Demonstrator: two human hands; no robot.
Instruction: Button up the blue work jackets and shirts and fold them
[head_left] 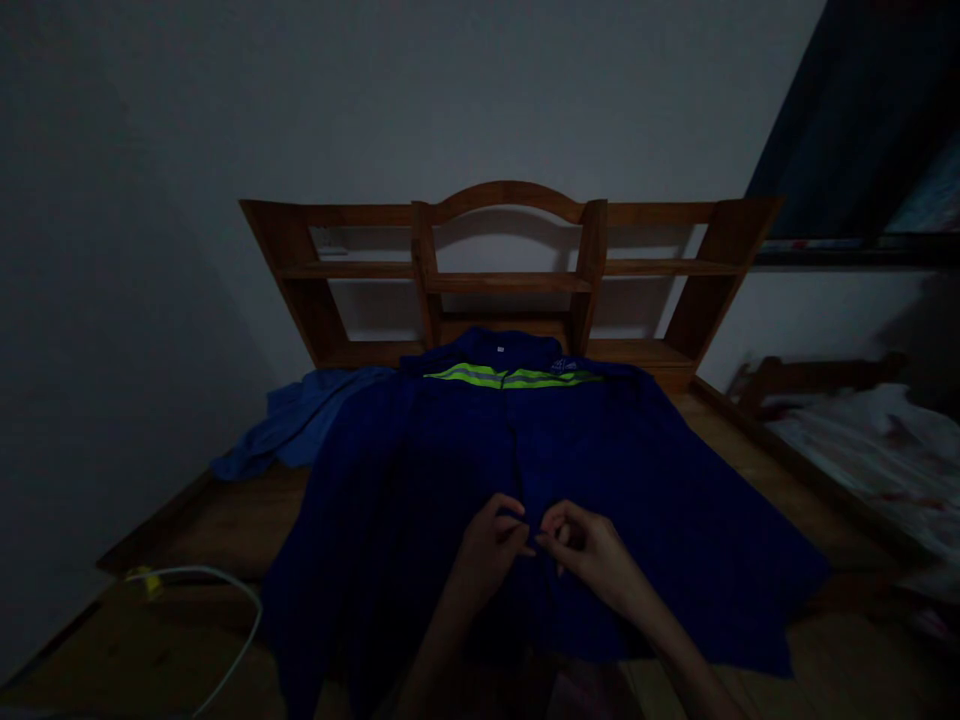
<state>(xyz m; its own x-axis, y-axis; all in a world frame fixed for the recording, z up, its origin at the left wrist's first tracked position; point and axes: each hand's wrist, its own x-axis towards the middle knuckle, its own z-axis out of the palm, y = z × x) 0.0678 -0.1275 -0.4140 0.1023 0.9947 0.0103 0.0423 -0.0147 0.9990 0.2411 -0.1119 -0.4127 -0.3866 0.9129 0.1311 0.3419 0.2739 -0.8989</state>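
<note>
A dark blue work jacket [600,450] with a yellow-green reflective stripe across the chest lies spread out, its collar toward the back. Over its front opening, below the middle, my left hand [495,540] has its thumb and fingers bent together at the placket edge. Close beside it, my right hand [585,545] pinches the other side of the same edge with thumb and forefinger. The fingertips of both hands nearly meet. Any button or fastener between them is too small and dark to make out.
A wooden shelf headboard [510,283] stands against the wall behind the jacket. Lighter blue cloth [292,420] lies at the left on the wooden bed boards [247,510]. A white cable [251,590] curves at lower left. Another bed with pale bedding [870,450] is at the right.
</note>
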